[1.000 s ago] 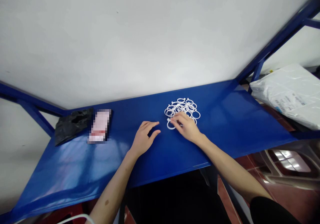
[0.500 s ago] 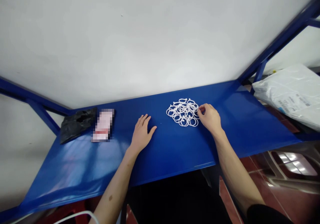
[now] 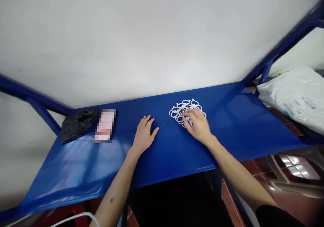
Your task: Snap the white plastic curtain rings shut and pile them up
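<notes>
A pile of white rings (image 3: 174,112), each thin and round with a small knob, lies on the blue tabletop (image 3: 172,156). My right hand (image 3: 198,124) is over the front right part of the pile and hides some of it. Its thumb and forefinger are bent and spaced apart above the rings, and no ring shows lifted between them. To the left of the pile, my left hand (image 3: 144,134) rests on the tabletop with fingers stretched and thumb spread, touching no ring.
A blurred-out pink and white item (image 3: 105,124) lies left of my left hand, beside a crumpled black plastic bag (image 3: 78,124). White wall (image 3: 152,45) rises behind the table. Blue frame bars (image 3: 45,114) bound both sides. Beyond the right end sits a white plastic-wrapped package (image 3: 296,95).
My right hand has moved left from the pile's right edge to above its front part, and its thumb and forefinger have parted. The left hand stays put.
</notes>
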The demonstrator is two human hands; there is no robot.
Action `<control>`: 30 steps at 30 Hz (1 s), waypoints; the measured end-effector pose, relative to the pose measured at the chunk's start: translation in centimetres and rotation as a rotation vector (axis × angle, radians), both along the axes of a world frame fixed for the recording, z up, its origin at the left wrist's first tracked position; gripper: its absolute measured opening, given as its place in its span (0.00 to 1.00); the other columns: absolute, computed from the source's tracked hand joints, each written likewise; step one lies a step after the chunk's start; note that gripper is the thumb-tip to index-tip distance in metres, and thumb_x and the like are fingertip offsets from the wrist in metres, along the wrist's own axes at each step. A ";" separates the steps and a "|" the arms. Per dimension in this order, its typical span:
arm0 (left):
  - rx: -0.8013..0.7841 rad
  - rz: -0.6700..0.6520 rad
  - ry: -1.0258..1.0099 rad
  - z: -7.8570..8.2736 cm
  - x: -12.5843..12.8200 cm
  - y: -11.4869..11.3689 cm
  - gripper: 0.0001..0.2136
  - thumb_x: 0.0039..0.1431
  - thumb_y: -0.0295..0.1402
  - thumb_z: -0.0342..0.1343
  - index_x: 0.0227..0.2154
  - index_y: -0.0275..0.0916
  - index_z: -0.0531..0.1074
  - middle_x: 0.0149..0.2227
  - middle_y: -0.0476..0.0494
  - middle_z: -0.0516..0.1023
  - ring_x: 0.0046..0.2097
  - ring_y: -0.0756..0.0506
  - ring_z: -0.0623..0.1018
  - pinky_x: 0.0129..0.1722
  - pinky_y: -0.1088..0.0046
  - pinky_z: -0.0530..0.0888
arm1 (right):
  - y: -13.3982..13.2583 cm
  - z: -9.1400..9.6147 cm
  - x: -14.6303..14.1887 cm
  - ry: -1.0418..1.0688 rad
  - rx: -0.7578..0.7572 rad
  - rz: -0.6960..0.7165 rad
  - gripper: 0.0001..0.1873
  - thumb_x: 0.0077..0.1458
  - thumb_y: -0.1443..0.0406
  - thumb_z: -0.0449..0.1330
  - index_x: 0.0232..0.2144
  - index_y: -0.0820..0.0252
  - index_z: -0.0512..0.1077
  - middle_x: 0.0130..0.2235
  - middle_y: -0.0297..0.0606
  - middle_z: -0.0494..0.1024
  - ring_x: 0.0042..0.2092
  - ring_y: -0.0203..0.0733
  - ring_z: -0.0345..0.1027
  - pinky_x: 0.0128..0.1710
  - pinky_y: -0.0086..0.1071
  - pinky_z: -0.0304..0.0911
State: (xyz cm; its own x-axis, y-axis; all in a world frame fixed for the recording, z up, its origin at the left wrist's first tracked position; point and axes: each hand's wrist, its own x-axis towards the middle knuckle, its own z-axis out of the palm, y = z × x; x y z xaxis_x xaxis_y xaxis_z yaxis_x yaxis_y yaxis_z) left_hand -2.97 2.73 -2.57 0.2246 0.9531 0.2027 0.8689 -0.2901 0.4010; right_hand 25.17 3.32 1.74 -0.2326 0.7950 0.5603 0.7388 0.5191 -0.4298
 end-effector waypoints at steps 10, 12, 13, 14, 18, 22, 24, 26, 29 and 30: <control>0.049 0.013 0.025 -0.2 0.1 -0.3 0.21 0.67 0.42 0.51 0.59 0.39 0.68 0.66 0.34 0.66 0.69 0.34 0.62 0.69 0.44 0.55 | -2.7 -2.2 -5.0 -0.351 -0.175 0.480 0.24 0.65 0.56 0.59 0.58 0.63 0.70 0.63 0.52 0.68 0.66 0.58 0.59 0.63 0.53 0.61; 0.038 0.025 0.026 -0.1 0.2 -0.3 0.21 0.67 0.42 0.52 0.59 0.40 0.68 0.66 0.35 0.66 0.69 0.34 0.62 0.68 0.42 0.55 | -2.6 -2.1 -4.9 -0.332 -0.191 0.480 0.24 0.64 0.56 0.60 0.58 0.61 0.71 0.63 0.51 0.69 0.66 0.57 0.59 0.63 0.53 0.61; 0.032 0.028 0.028 -0.1 0.2 -0.3 0.21 0.67 0.42 0.52 0.59 0.40 0.68 0.66 0.35 0.66 0.69 0.34 0.62 0.68 0.42 0.54 | -2.6 -2.1 -4.8 -0.323 -0.195 0.481 0.23 0.64 0.56 0.60 0.58 0.60 0.71 0.63 0.51 0.69 0.66 0.56 0.59 0.63 0.53 0.61; 0.027 0.030 0.031 -0.1 0.2 -0.3 0.21 0.67 0.42 0.52 0.59 0.40 0.67 0.66 0.34 0.66 0.69 0.34 0.62 0.68 0.42 0.54 | -2.5 -2.0 -4.8 -0.315 -0.199 0.483 0.23 0.64 0.56 0.60 0.58 0.60 0.71 0.63 0.51 0.69 0.66 0.56 0.60 0.63 0.53 0.61; 0.025 0.025 0.044 0.0 0.2 -0.3 0.21 0.67 0.42 0.51 0.59 0.39 0.68 0.66 0.34 0.66 0.69 0.34 0.62 0.68 0.42 0.54 | -2.5 -1.9 -4.8 -0.300 -0.207 0.488 0.23 0.64 0.56 0.60 0.57 0.60 0.71 0.63 0.51 0.70 0.66 0.56 0.60 0.63 0.53 0.61; 0.030 0.017 0.051 0.0 0.2 -0.3 0.21 0.67 0.42 0.51 0.59 0.39 0.68 0.66 0.34 0.66 0.69 0.33 0.62 0.68 0.42 0.55 | -2.4 -2.0 -4.9 -0.300 -0.197 0.490 0.23 0.64 0.56 0.60 0.57 0.60 0.71 0.63 0.50 0.70 0.66 0.56 0.60 0.63 0.53 0.61; 0.029 0.018 0.051 0.0 0.2 -0.3 0.21 0.67 0.42 0.51 0.59 0.39 0.68 0.66 0.34 0.66 0.69 0.33 0.62 0.68 0.42 0.55 | -2.4 -2.1 -4.9 -0.303 -0.198 0.492 0.23 0.64 0.56 0.60 0.57 0.61 0.71 0.63 0.50 0.70 0.66 0.56 0.60 0.63 0.52 0.61; 0.027 0.020 0.050 0.0 0.2 -0.3 0.21 0.67 0.42 0.51 0.59 0.39 0.68 0.66 0.34 0.66 0.69 0.33 0.62 0.68 0.42 0.55 | -2.4 -2.1 -4.8 -0.297 -0.203 0.491 0.22 0.64 0.57 0.60 0.57 0.61 0.71 0.62 0.50 0.70 0.66 0.56 0.60 0.63 0.52 0.61; 0.030 0.016 0.048 0.1 0.2 -0.3 0.22 0.67 0.42 0.51 0.59 0.39 0.68 0.66 0.34 0.66 0.69 0.34 0.62 0.68 0.43 0.55 | -2.4 -2.2 -4.8 -0.289 -0.206 0.489 0.22 0.65 0.56 0.59 0.57 0.60 0.71 0.63 0.50 0.70 0.66 0.55 0.60 0.63 0.53 0.61; 0.031 0.014 0.048 0.1 0.2 -0.3 0.21 0.67 0.42 0.51 0.59 0.40 0.68 0.66 0.35 0.66 0.69 0.34 0.62 0.68 0.43 0.55 | -2.4 -2.2 -4.8 -0.291 -0.207 0.489 0.22 0.65 0.56 0.59 0.57 0.60 0.71 0.63 0.50 0.69 0.66 0.55 0.60 0.63 0.53 0.61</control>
